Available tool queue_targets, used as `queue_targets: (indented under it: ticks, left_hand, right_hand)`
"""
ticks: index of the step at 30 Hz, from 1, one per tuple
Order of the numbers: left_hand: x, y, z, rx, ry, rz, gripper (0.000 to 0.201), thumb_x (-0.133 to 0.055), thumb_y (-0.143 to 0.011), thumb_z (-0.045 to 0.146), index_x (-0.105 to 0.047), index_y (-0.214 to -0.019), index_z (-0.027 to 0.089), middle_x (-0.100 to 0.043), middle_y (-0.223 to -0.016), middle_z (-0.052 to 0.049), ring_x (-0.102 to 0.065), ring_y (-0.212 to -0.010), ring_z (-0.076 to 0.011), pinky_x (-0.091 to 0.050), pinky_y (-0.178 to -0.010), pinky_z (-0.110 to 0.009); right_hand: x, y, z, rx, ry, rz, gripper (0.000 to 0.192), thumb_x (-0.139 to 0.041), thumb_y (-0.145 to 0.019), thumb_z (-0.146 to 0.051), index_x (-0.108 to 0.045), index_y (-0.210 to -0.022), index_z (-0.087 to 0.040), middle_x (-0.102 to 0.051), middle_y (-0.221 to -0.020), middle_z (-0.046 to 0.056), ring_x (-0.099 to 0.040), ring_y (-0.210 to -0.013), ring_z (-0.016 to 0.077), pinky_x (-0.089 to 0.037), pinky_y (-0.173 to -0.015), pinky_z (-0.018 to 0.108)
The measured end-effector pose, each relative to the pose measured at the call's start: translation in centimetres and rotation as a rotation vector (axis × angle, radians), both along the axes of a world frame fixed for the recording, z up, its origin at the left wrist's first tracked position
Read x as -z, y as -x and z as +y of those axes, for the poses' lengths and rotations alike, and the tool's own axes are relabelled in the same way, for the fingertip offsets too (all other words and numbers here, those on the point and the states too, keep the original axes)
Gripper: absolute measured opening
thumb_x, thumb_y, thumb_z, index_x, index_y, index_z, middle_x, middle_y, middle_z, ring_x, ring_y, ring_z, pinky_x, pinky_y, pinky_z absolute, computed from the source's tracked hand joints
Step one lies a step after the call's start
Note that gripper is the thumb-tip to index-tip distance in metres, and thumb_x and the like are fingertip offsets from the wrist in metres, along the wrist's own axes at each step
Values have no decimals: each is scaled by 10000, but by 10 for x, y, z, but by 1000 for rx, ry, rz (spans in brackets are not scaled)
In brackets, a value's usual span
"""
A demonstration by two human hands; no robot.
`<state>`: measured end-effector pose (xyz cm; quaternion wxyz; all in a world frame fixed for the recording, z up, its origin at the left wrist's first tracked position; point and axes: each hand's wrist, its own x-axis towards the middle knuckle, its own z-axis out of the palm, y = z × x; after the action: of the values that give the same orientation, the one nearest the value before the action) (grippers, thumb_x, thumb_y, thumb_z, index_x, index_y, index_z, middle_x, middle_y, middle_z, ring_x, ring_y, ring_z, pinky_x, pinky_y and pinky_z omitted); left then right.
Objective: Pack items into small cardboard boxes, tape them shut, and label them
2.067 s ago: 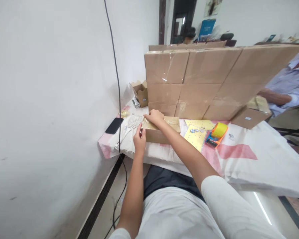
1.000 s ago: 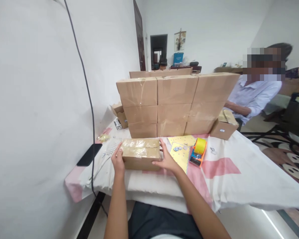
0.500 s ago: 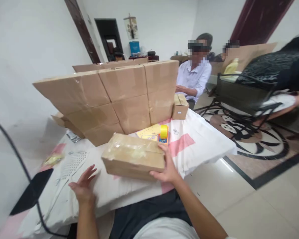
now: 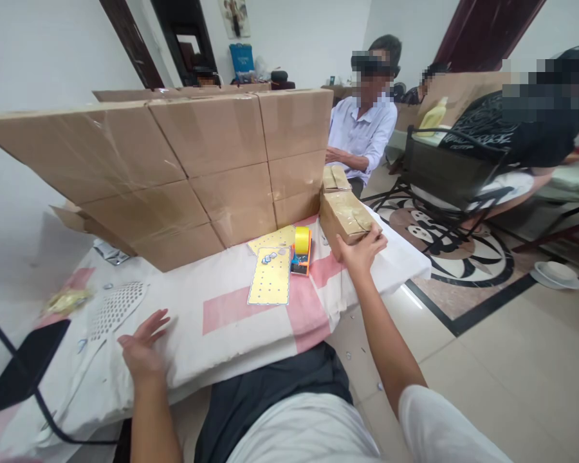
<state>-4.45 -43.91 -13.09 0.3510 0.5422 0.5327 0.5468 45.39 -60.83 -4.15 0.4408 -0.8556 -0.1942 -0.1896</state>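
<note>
The fingers [image 4: 374,239] of the right hand [image 4: 364,251] curl around the near end of a taped carton [image 4: 343,217] and clamp it, at centre right of the frame, by the far right edge of the counter [image 4: 251,321]. The carton appears to rest on or just above the cloth; contact underneath cannot be confirmed. A second small carton [image 4: 334,178] sits just behind it, beside the carton wall [image 4: 183,161].

The left hand [image 4: 142,350] hovers at lower left with fingers spread, holding nothing, just above the cloth.

Procedure advice: keep the carton level, support its underside, and set it flush beside its neighbour. A one-handed grip on one end is likely to let the far end sag.

Materials: the cartons are plain brown corrugated board, rectangular, with glossy clear tape that wrinkles over the seams. The counter cover is soft white cloth with pink blocks, and it creases readily. A yellow perforated card [image 4: 271,278], flat and rigid-looking, lies mid-frame, touching an orange tape dispenser [image 4: 300,253] with a yellow roll. A white perforated sheet [image 4: 110,308] lies at left.
</note>
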Motion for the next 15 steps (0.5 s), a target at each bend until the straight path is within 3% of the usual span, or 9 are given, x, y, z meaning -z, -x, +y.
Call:
queue_targets:
  ticks: [5, 10, 15]
  left_hand:
    - [4, 2, 3, 14, 30, 21, 895, -75, -929, 767, -725, -1023, 158, -772, -1093, -152, -728, -949, -304, -518, -721, -414]
    - [4, 4, 4, 53, 63, 99, 885, -65, -958, 723, -718, -1082, 139, -764, -1139, -176, -726, -1012, -318, -519, -754, -430]
    - [2, 4, 2, 60, 62, 111, 842, -72, -983, 680, -718, -1093, 152, -768, -1102, -165, -732, -985, -311, -525, -753, -428]
  right_hand:
    - [9, -8, 29, 14, 12, 8, 1038, -758, -713, -608, -278, -1520, -165, -261, -1446, 246, -271, -1362, 457, -345, -1114, 636]
    - [12, -22, 33, -16, -17, -11, 999, -776, -687, -572, -297, -1494, -228, -258, -1439, 212, -270, -1366, 452, -386, -1068, 658]
    - [16, -31, 32, -49, -17, -34, 1056, -795, -670, -566, -273, -1520, -219, -273, -1440, 219, -279, -1385, 450, -340, -1112, 676]
